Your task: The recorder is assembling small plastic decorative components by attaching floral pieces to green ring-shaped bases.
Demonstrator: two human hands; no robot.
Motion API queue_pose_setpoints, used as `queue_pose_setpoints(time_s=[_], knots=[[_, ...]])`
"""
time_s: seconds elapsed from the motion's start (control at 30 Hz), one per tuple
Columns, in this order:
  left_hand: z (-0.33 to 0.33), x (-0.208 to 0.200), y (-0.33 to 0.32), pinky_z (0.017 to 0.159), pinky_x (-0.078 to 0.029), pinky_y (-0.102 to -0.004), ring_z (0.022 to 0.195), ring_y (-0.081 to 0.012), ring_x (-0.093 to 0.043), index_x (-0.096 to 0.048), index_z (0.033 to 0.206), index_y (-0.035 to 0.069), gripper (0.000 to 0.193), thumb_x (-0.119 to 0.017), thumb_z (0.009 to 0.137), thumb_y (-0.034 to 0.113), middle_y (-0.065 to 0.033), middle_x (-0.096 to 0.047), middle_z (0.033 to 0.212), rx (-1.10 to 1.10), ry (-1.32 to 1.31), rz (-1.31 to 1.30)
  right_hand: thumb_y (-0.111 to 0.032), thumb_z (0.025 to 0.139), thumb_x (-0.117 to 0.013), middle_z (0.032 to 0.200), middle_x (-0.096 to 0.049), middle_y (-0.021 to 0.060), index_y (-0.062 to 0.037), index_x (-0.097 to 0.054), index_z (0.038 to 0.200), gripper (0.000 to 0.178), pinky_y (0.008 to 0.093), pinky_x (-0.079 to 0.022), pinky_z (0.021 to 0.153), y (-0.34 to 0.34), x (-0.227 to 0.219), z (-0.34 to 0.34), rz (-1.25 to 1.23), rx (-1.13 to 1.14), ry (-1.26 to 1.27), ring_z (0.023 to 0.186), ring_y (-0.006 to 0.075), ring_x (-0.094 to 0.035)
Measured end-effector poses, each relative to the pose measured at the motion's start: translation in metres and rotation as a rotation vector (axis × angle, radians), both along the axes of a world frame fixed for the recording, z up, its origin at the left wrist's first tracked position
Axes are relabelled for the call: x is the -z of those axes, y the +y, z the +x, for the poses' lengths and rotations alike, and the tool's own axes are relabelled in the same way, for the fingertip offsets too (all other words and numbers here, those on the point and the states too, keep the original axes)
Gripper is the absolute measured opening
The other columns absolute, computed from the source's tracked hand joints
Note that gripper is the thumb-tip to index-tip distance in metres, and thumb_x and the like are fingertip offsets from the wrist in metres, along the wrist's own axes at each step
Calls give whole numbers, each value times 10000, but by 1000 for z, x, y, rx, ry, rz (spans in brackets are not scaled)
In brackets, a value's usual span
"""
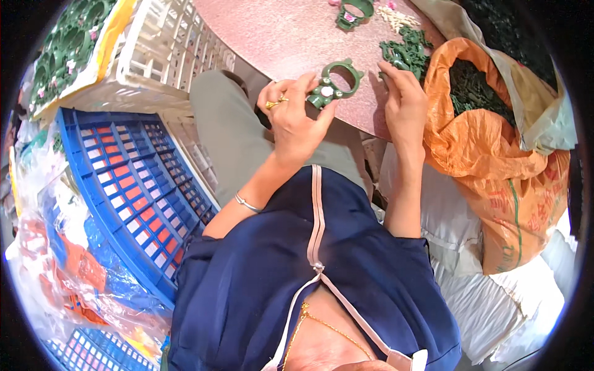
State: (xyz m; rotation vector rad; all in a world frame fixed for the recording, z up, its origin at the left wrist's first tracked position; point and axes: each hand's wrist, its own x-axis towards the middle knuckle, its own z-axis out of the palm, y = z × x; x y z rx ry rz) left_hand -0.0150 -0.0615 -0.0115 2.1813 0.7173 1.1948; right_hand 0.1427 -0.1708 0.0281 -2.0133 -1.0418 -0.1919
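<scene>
My left hand (297, 117) grips a green plastic ring-shaped piece (348, 68) by its lower end, between thumb and fingers. This piece has a round open loop, a small knob on top and white round parts on its base. Over the table's right side, my right hand (405, 102) has its fingers bent and drawn together. Its fingertips are beside a heap of small green plastic parts (408, 51); whatever they pinch is too small to make out. Another green ring-shaped piece (354, 12) with a pink flower lies at the far side.
The round pinkish table (272, 31) carries small white parts (399, 18). At right stands an orange woven sack (470, 133) of dark green parts. Left are a white crate (154, 55), a box of finished-looking green pieces (68, 46) and a blue crate (133, 185) beside plastic bags (68, 247).
</scene>
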Motion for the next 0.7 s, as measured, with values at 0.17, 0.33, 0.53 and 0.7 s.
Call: queue_pose_setpoints(time_s=[0.17, 0.33, 0.53, 0.7], knots=[[-2, 2, 2, 1020, -279, -404, 1050, -198, -582, -620, 1191, 87, 570, -866, 687, 188, -22, -751, 971, -24, 12, 2, 11, 966, -588, 911, -655, 101, -3, -523, 1112, 161, 293, -606, 691, -4, -24, -33, 291, -177, 1007, 808, 169, -711], [-2, 2, 2, 1015, -283, -406, 1044, -203, -575, -612, 1199, 75, 579, -861, 690, 190, -14, -751, 974, -23, 1, 21, 29, 903, -678, 916, -692, 93, -35, -545, 1034, 197, 258, -611, 630, -4, -12, -41, 366, -238, 1152, 777, 163, -719], [-3, 0, 3, 1026, -275, -416, 1032, -190, -586, -613, 1199, 78, 577, -846, 679, 176, -7, -752, 970, -2, 3, 11, -7, 881, -726, 846, -710, 77, -34, -588, 1025, 201, 222, -584, 585, 8, -9, -43, 281, -112, 1183, 681, 120, -698], [-1, 4, 3, 1017, -305, -444, 995, -199, -580, -635, 1146, 91, 544, -845, 656, 200, 5, -698, 938, -17, -37, 29, -52, 884, -743, 810, -706, 75, -19, -587, 1021, 210, 217, -567, 564, 14, -14, -44, 212, -15, 1179, 635, 114, -680]])
